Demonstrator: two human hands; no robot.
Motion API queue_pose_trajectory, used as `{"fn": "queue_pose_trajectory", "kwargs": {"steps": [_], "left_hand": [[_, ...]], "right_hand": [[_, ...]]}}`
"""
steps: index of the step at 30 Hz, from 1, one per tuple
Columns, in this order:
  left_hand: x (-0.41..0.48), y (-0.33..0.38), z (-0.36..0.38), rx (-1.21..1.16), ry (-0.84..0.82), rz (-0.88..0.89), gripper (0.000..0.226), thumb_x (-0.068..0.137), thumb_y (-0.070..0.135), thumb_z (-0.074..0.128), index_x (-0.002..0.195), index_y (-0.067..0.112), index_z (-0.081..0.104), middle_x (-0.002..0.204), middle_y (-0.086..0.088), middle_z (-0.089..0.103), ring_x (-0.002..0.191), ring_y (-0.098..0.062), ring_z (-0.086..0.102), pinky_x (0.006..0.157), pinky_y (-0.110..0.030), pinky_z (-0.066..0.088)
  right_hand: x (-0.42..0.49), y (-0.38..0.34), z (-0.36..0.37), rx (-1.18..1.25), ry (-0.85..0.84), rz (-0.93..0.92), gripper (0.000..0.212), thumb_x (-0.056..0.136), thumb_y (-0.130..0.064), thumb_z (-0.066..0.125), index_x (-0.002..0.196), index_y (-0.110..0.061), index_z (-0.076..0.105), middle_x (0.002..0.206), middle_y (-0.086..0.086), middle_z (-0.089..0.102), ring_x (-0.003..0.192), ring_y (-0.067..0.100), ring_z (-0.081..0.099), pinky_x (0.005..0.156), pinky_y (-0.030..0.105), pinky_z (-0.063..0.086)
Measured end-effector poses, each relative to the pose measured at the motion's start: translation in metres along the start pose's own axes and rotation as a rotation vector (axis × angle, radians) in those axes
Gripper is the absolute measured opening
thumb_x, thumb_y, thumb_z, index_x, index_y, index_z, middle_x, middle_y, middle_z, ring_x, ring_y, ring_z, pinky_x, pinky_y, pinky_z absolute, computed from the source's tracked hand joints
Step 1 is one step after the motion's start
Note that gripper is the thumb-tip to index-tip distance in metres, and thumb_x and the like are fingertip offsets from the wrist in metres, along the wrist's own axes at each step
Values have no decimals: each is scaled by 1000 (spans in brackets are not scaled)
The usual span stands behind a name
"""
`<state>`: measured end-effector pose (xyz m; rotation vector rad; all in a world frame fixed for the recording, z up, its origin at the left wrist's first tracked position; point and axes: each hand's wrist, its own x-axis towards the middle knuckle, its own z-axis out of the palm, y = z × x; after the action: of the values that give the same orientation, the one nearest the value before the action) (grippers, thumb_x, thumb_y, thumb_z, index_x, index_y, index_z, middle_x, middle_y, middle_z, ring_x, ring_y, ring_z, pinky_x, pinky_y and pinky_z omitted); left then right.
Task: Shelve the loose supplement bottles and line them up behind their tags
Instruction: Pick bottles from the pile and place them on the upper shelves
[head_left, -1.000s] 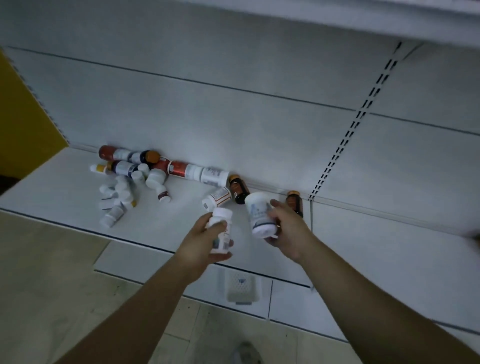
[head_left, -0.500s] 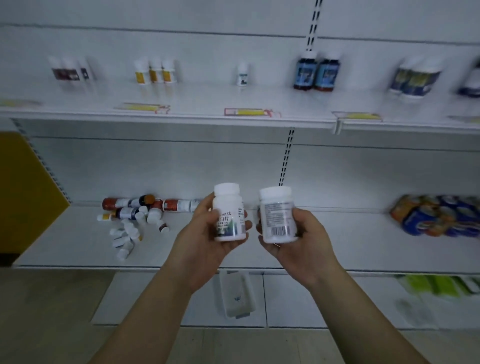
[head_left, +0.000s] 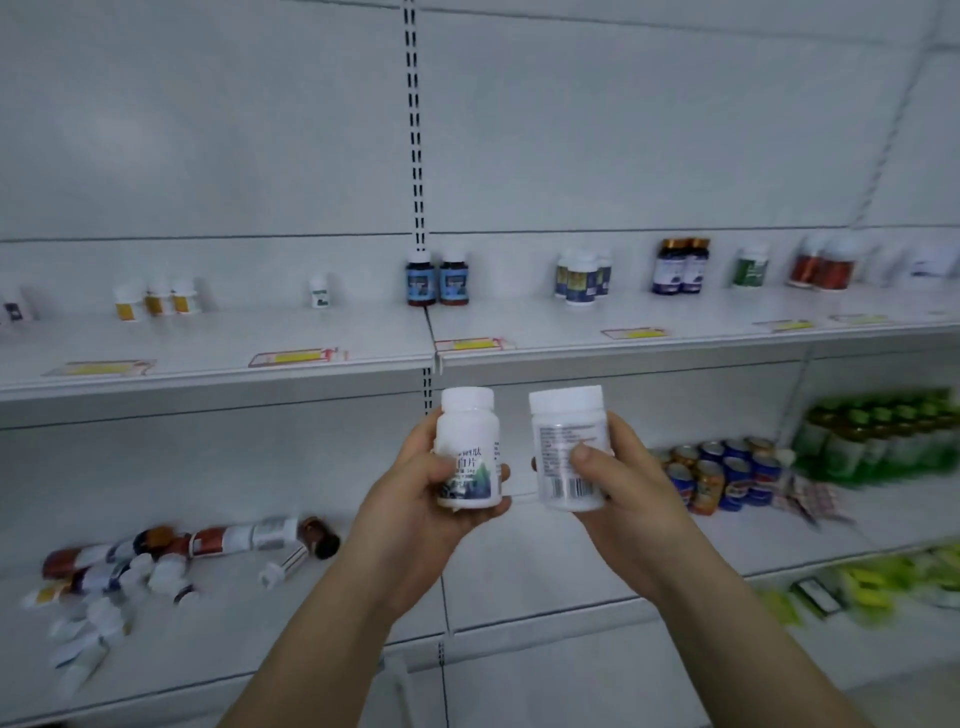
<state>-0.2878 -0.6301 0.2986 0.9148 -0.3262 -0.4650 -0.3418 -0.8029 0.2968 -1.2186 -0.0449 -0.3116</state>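
My fingers (head_left: 595, 461) hide label text on the green-pictured white plastic bottle (head_left: 467, 431) and the barcoded white plastic bottle (head_left: 563, 423); toppled small bottles (head_left: 156, 564) and yellow shelf tags (head_left: 298, 357) blur unreadably.

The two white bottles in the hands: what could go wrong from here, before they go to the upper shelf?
1. The right bottle shows only its barcode side, so it might be set behind the wrong one of the yellow tags.
2. The left hand grips the green-label bottle and the right hand is full too; with no free hand, placing one beside the standing blue bottles could tip them.
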Motion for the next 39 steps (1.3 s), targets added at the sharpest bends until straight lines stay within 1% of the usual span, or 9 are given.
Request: {"fn": "queue_pose_trajectory", "kwargs": {"steps": [4,7,10,13,18,23,28,31,39], "left_hand": [[24,-31,76,55,-95,-3,47,91,-1,29,125,20,53,107,-13,65,79,-26,67,72,-41,56],[43,-52,131,45,-124,2,43,92,2,31,124,21,53,101,-13,65,77,-26,65,69,-40,55],[60,-69,178,34,-155,7,42,94,5,32,128,24,49,106,-13,64,80,-28,64,67,-39,54],[73,-82,213,45,-196,22,41,95,5,33,124,27,52,107,-12,63,82,-28,63,72,-41,54],[97,-103,249,68,-267,23,42,93,3,31,117,28,55,103,-12,65,82,-28,62,75,-43,53],[133,-120,268,32,-287,-26,37,95,8,33,123,22,54,108,-15,64,84,-29,62,76,-45,51],[197,-146,286,-5,-291,-71,35,97,12,33,123,21,54,111,-15,65,88,-29,62,67,-40,55],[239,-155,298,-40,-301,-66,35,97,11,31,121,20,55,111,-16,65,93,-30,61,68,-40,53],[308,-159,313,-47,-331,-33,36,97,11,31,122,18,55,111,-14,67,90,-28,66,73,-44,55]], "right_hand": [[-11,-54,-62,-189,43,-60,87,51,-29,91,128,-31,49,110,4,69,101,25,67,78,35,54],[-15,-93,-101,-299,132,-145,79,75,-6,74,137,-38,36,115,1,65,102,20,64,77,31,54],[-18,-124,-137,-381,186,-225,71,85,-13,65,139,-43,30,114,-3,63,100,15,63,78,29,53],[-21,-147,-163,-422,232,-264,58,91,-22,59,139,-42,33,118,-4,62,103,15,63,88,38,54],[-26,-165,-200,-499,316,-292,57,92,-24,57,139,-43,32,119,-5,59,102,14,62,90,40,53],[-8,-170,-236,-500,371,-270,50,95,-27,52,135,-50,32,121,-6,56,99,12,59,78,32,53],[43,-167,-278,-463,426,-241,39,97,-31,46,128,-54,37,123,-5,57,107,19,59,93,48,50],[78,-171,-304,-473,436,-232,37,98,-30,43,129,-51,39,119,-5,61,106,19,61,95,50,49],[142,-189,-348,-552,401,-249,44,98,-31,45,137,-45,33,122,-7,59,104,12,60,84,33,49]]}}
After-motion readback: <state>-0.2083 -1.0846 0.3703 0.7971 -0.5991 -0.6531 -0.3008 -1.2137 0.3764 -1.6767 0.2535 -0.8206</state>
